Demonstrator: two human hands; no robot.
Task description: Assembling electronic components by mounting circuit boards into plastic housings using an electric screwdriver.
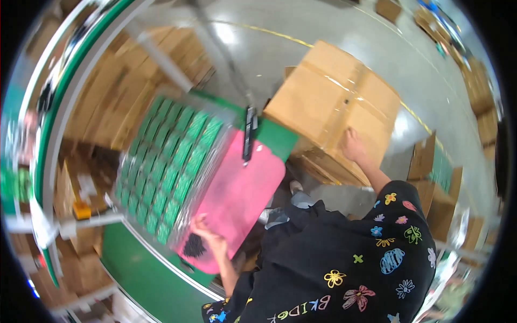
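Note:
My left hand (211,237) reaches over the pink mat (242,183), its fingers apart at the near edge of a clear plastic tray (200,196). Rows of green packs (171,172) fill that tray. A black bristly bundle (194,246) lies on the mat beside the same hand. Off to the right, my right hand (353,145) rests on top of a large cardboard box (318,86) with taped seams. Its fingers are curled together, and whatever they may hold cannot be made out. A black handheld tool (249,134) hangs over the mat's far end.
The green worktable (134,269) has a pale metal rail along its edge. Cardboard boxes (113,91) stand behind the tray, and an opened carton (439,199) stands at right. A curved green conveyor edge (62,97) runs along the left. Yellow lines mark the grey floor (431,81).

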